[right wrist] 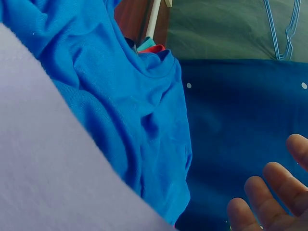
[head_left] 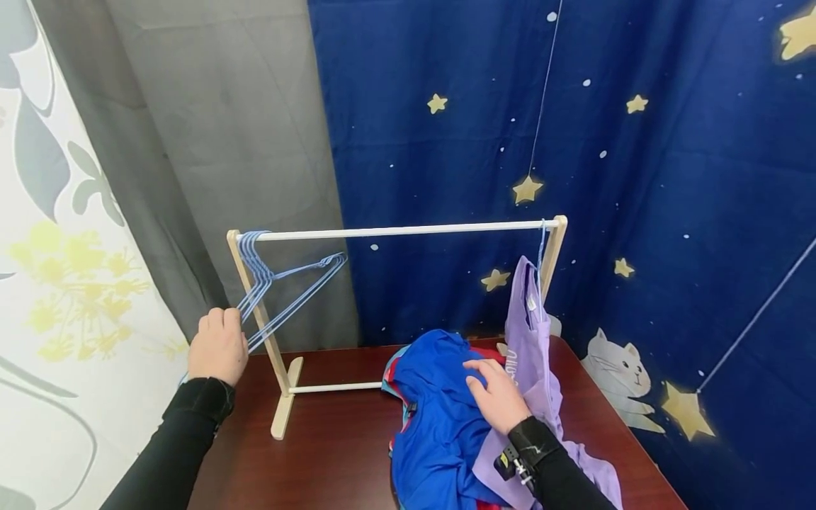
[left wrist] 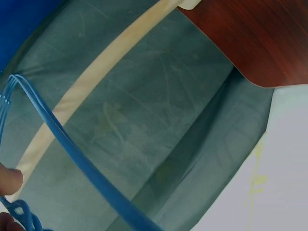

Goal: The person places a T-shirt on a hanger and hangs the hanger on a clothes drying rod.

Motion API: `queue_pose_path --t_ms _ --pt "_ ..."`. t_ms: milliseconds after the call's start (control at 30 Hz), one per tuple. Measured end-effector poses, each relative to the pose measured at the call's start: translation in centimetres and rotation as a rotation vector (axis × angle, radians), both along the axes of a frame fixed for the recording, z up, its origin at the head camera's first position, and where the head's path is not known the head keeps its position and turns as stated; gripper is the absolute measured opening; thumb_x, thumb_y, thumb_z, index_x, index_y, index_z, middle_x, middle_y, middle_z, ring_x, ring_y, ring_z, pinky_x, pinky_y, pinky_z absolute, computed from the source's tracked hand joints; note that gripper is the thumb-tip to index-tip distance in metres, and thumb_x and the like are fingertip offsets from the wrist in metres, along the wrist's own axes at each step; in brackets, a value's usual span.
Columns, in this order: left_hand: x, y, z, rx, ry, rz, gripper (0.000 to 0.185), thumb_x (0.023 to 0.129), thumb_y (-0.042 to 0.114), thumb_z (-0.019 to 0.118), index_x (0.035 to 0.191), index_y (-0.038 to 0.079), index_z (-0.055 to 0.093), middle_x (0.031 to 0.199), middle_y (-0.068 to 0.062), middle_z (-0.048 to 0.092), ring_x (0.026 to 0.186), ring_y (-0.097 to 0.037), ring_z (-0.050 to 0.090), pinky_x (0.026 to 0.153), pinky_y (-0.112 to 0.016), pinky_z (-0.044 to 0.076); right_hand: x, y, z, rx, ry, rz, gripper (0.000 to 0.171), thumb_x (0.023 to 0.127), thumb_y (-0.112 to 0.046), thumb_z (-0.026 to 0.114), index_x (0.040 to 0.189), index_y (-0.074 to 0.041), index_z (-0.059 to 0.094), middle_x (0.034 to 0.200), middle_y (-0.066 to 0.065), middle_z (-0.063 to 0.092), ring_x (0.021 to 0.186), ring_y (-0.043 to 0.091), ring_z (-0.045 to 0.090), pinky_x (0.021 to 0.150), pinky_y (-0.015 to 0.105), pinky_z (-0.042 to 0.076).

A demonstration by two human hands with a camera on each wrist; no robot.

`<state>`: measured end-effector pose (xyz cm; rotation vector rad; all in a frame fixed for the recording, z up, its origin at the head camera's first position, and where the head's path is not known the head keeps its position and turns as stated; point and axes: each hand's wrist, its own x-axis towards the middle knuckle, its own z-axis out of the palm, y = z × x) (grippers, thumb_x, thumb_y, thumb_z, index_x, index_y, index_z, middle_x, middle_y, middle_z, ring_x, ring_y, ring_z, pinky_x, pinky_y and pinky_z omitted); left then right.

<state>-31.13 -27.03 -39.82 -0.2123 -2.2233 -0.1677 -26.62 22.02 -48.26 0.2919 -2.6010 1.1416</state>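
Observation:
Several blue clothes hangers [head_left: 293,312] hang together from the left end of a small wooden clothes rack [head_left: 395,231]. My left hand [head_left: 219,345] grips the near ends of these hangers. In the left wrist view, only fingertips [left wrist: 9,180] show at the left edge beside the blue hangers [left wrist: 82,159]. My right hand [head_left: 497,397] holds nothing, its fingers extended and apart above a crumpled blue shirt [head_left: 433,418]. Just beside it, a purple garment [head_left: 529,354] hangs on a blue hanger at the rack's right end, its lower part spread on the table.
The rack stands on a dark red wooden table [head_left: 344,453]. Red and teal cloth [head_left: 392,375] peeks out from under the blue shirt. Behind are a grey curtain [head_left: 255,127] and a navy curtain [head_left: 472,156] with stars.

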Motion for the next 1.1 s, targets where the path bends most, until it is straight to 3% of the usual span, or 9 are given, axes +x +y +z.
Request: queue_pose_path --t_ms 333,767,900,1100 --pt "0.6 -0.5 0.1 0.071 -0.064 0.008 0.023 0.084 -0.004 0.064 0.101 -0.005 0.048 0.093 -0.024 0.046 0.084 -0.047 0.049 0.058 -0.060 0.044 0.2 -0.1 -0.1 -0.017 -0.034 -0.020 0.027 0.103 -0.019 0.058 0.128 -0.013 0.066 0.130 0.008 0.061 0.118 0.032 0.061 0.098 0.055 0.048" --pt "3.7 1.0 1.6 0.116 -0.137 -0.026 0.020 0.088 0.003 0.062 0.106 -0.002 0.058 0.091 -0.021 0.055 0.074 -0.041 0.057 0.052 -0.057 0.046 0.2 -0.2 -0.3 -0.018 -0.059 -0.033 0.027 0.103 -0.020 0.058 0.127 -0.014 0.066 0.131 0.007 0.061 0.120 0.031 0.060 0.099 0.054 0.047" --pt "4.5 1.7 2.2 0.197 -0.258 -0.073 0.019 0.090 0.003 0.060 0.108 -0.001 0.057 0.090 -0.019 0.058 0.068 -0.035 0.059 0.055 -0.053 0.046 0.2 -0.3 -0.5 -0.023 -0.072 -0.030 0.025 0.103 -0.018 0.058 0.125 -0.014 0.067 0.128 0.006 0.062 0.115 0.029 0.061 0.097 0.052 0.049" --pt "4.8 2.0 2.2 0.312 -0.550 -0.210 0.014 0.094 0.000 0.047 0.108 -0.002 0.047 0.092 -0.018 0.061 0.074 -0.027 0.058 0.064 -0.042 0.045 0.4 -0.6 -1.0 -0.038 -0.058 0.001 0.022 0.102 -0.015 0.059 0.121 -0.013 0.069 0.121 0.004 0.064 0.109 0.026 0.063 0.093 0.050 0.051"
